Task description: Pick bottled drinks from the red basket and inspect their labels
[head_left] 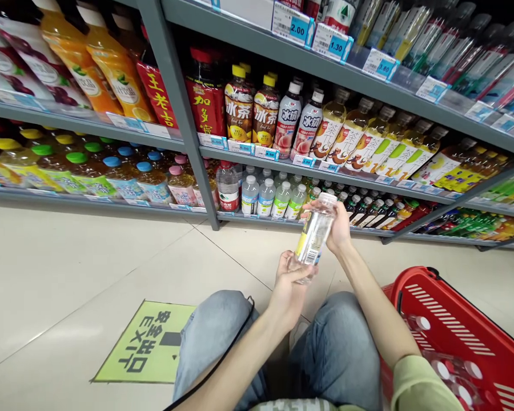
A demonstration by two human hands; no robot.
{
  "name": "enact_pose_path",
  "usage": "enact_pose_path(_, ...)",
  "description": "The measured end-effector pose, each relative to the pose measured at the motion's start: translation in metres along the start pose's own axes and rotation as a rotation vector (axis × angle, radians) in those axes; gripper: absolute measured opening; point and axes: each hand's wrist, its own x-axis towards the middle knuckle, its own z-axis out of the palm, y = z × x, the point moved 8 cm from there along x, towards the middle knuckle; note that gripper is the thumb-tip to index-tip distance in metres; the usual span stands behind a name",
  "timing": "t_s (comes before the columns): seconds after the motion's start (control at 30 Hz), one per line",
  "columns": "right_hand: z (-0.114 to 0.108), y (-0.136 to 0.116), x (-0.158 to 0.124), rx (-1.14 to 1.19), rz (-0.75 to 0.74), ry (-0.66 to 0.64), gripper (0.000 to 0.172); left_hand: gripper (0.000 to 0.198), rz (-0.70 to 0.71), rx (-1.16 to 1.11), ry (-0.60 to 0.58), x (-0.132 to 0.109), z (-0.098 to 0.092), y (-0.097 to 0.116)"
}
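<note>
A clear plastic bottle (316, 233) with a white cap and a label showing a barcode is held between both my hands, tilted, in front of the shelves. My left hand (292, 281) is closed around its base. Near the top, my right hand (338, 227) grips the bottle's side, its fingers partly hidden behind it. Behind the bottle, small white-capped bottles (265, 197) stand in a row on the bottom shelf.
At my right stands a red shopping basket (449, 319) with several bottles (449, 368) inside. Drink shelves (325, 171) with price tags run across the front. A green exit sign (141, 342) lies on the tiled floor (68, 268) beside my knees.
</note>
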Motion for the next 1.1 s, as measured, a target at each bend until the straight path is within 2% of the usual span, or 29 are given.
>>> enact_pose_path(0.1, 0.006, 0.009, -0.003, -0.011, 0.051, 0.004, 0.045, 0.057, 0.059, 0.050, 0.111, 0.005, -0.013, 0.009)
enact_pose_path(0.23, 0.009, 0.017, -0.004, -0.036, 0.060, 0.049, 0.045, 0.054, 0.029, 0.056, 0.175, 0.005, -0.018, 0.008)
enact_pose_path(0.6, 0.005, 0.011, -0.005, -0.048, -0.034, 0.100, 0.043, 0.055, -0.010, 0.022, 0.182, 0.000, -0.015, 0.003)
enact_pose_path(1.1, 0.000, 0.014, -0.004, -0.054, -0.021, 0.159, 0.041, 0.053, -0.010, 0.032, 0.165, 0.000, -0.014, 0.005)
